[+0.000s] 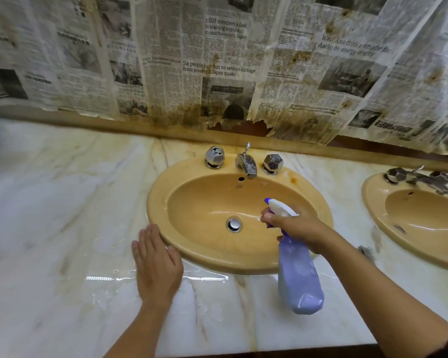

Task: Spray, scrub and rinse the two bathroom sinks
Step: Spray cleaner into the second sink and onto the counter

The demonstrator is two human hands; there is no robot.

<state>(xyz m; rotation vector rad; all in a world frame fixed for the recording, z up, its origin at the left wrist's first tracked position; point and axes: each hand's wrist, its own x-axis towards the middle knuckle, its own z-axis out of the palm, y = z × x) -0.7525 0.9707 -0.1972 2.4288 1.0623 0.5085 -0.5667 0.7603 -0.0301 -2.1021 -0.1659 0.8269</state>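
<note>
Head: spray bottle (299, 277) over sink (192, 251)

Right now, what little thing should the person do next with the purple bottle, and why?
Probably squeeze the trigger. The right hand holds the spray bottle over the near sink, with the nozzle aimed into the bowl toward the drain. The left hand lies flat on the countertop, steadying. No scrubber is in either hand, so spraying likely comes first.

The pale marble counter (62, 228), wet and glossy near its front edge, holds two tan oval sinks (161, 202) (373, 202); a left hand (157, 264) rests flat on it.
</note>
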